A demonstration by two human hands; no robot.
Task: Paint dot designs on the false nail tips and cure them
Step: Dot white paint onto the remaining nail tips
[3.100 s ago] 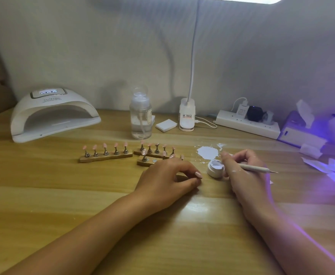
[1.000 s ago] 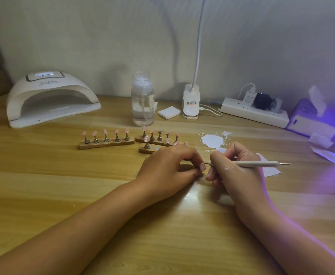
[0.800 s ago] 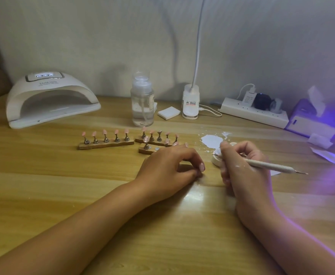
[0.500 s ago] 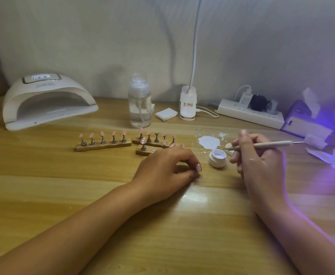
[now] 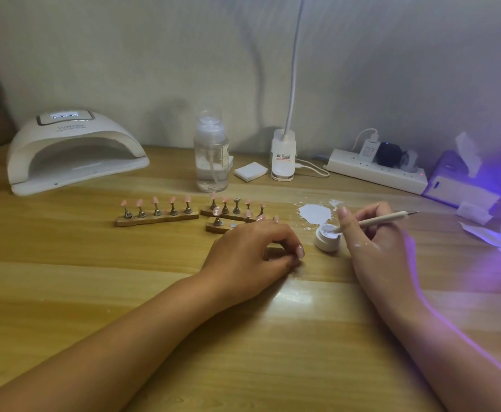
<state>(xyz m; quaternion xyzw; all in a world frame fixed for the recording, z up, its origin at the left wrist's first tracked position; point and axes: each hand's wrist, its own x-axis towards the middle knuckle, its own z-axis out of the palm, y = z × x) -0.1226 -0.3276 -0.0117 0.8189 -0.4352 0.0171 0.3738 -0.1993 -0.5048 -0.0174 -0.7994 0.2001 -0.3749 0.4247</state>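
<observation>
Left hand [image 5: 252,251] palm-down, fingers curled; right hand [image 5: 374,248] pinching dotting tool [image 5: 386,219]

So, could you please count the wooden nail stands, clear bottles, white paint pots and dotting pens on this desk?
wooden nail stands: 3
clear bottle: 1
white paint pot: 1
dotting pen: 1
Total: 6

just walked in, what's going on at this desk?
A person is doing nail art. The right hand holds a pen, its tip dipped in a small jar of white paint. The left hand rests on the table, fingers curled; what it pinches, if anything, is hidden. Pink nail tips stand on wooden racks behind it. The lamp sits far left.
</observation>
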